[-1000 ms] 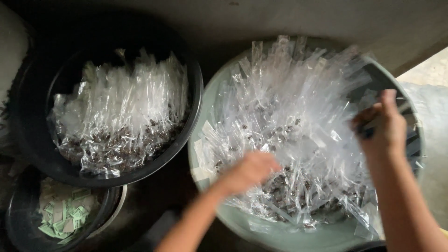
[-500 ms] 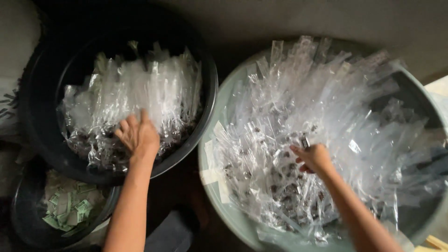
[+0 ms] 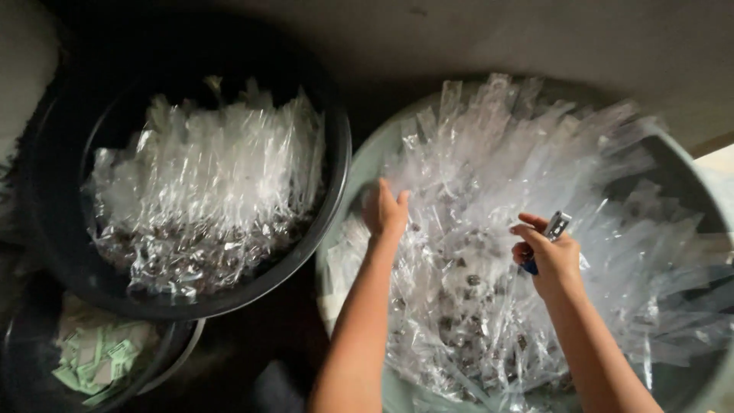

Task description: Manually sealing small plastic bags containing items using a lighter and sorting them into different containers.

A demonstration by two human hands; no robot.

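My left hand (image 3: 384, 210) reaches with fingers spread onto the clear plastic packets (image 3: 505, 229) heaped in the pale green tub (image 3: 336, 252) on the right, near its left rim. My right hand (image 3: 549, 256) hovers over the middle of that heap, closed around a small stapler (image 3: 552, 229) with a blue and silver body. The packets are long, narrow and transparent, with dark bits at their lower ends.
A black basin (image 3: 336, 153) on the left holds more clear packets (image 3: 206, 191) stood side by side. A smaller dark bowl (image 3: 180, 348) at the lower left contains pale green paper slips (image 3: 99, 359). A grey floor lies beyond the tubs.
My left hand has left the black basin and moved right onto the packets in the green tub. My right hand has shifted slightly right, still holding the stapler.
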